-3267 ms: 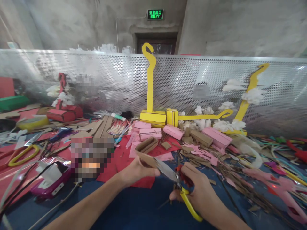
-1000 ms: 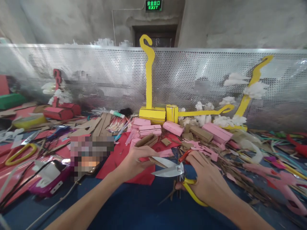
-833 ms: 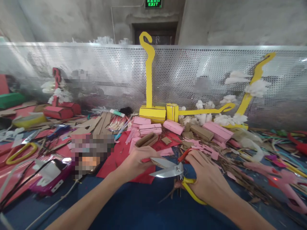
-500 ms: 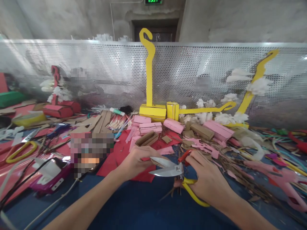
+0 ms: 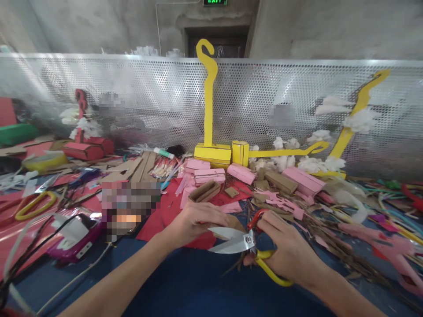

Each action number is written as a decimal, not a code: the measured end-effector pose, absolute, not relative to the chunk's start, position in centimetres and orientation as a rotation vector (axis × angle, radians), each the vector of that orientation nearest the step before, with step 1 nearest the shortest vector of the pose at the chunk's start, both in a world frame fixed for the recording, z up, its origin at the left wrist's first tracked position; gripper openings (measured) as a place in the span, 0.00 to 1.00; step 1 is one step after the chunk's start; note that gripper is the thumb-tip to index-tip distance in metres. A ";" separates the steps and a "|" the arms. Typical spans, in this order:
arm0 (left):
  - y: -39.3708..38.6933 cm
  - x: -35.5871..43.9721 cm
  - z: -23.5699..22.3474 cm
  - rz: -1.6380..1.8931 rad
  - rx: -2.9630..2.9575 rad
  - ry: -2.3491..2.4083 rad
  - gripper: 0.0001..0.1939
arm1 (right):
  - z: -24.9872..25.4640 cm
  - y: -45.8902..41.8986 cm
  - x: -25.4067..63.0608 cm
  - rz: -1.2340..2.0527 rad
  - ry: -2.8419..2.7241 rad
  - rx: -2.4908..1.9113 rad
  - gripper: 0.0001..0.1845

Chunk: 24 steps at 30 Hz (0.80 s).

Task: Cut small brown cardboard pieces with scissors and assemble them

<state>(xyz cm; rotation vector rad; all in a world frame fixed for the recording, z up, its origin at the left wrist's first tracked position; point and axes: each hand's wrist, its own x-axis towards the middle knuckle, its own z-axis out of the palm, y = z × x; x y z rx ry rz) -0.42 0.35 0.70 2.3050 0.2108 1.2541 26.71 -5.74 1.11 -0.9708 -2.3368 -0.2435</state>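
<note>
A broad brown face of a cardboard piece (image 5: pixel 235 222) now shows beyond the upper blade of a pair of scissors (image 5: pixel 249 240), where half a second earlier blue tabletop (image 5: pixel 185 288) was visible. The right hand (image 5: pixel 280 246) grips the scissors by their red and yellow handles, its fingers partly curled, while the left hand (image 5: pixel 198 220), fingers bent and nearly closed, pinches the cardboard at the blade tips. The scissors, blades parted, lie across the view between the two hands, their long axis running side to side and the tips pointing at the left hand. Just beyond sit an open cardboard box (image 5: pixel 205 191) and several pink boxes (image 5: pixel 209 176); farther back, a yellow hook-topped stand (image 5: pixel 209 105) rises upright before a perforated metal panel (image 5: pixel 148 101).
</note>
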 end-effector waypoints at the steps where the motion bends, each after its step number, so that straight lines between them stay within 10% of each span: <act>1: 0.4 -0.4 0.7 1.260 2.312 0.198 0.09 | 1.2 -5.7 26.7 -0.246 -2.340 -0.959 0.24; 24: 0.4 -0.5 0.0 1.196 2.361 0.112 0.13 | 1.6 -5.2 27.1 -0.522 -2.436 -0.707 0.15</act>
